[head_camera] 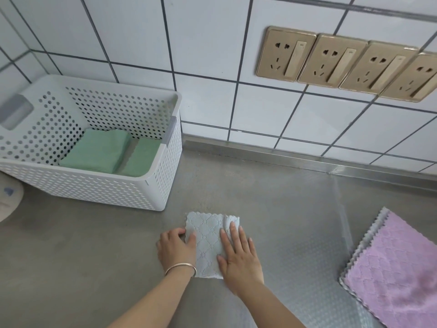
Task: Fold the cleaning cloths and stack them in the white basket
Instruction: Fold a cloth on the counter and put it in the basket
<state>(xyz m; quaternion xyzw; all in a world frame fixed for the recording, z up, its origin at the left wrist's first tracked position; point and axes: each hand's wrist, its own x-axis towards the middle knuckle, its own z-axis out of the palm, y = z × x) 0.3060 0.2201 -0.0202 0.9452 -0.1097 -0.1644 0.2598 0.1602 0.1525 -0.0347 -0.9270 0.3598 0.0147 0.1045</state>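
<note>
Now the right hand (238,255) presses flat on the folded grey cloth (208,242), the left hand (176,249) pinching its edge, near the white basket (99,185).

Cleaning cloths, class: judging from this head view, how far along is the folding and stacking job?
Done: two folded green cloths lie in the white basket. In hand: a folded pale blue cloth on the counter, the left hand gripping its left edge, the right hand pressing it flat. Left: basketing it, then the unfolded pink cloths at the right.
</note>
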